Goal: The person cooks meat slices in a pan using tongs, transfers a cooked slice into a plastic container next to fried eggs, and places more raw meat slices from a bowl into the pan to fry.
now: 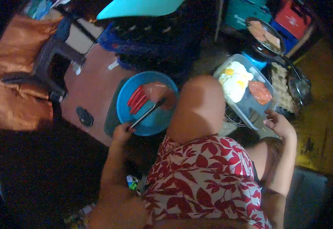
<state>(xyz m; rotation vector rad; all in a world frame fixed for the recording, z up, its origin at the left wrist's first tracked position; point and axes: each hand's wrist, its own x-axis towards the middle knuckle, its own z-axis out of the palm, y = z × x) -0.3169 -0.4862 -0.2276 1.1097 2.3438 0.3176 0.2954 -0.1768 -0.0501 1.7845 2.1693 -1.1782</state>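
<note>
My left hand [122, 133] is closed round the handle end of slim metal tongs [147, 115]. Their dark tips reach into a blue basin [121, 110], right at a pale piece of meat [154, 91]. Beside that meat lie several red sausages [137, 100]. Off to the other side, my right hand [277, 124] holds nothing, its fingers loosely bent and apart. It is close to the near corner of a clear plastic container [246, 110]. Inside the container are fried eggs [235, 81] and a reddish slice of meat [260, 92].
A frying pan [280, 36] with pinkish slices stands at the back right, its handle pointing toward me. Near it are an egg tray [282, 86] and a glass lid [300, 89]. My raised knee [197, 103] separates basin and container. A dark plastic stool [55, 53] is at left.
</note>
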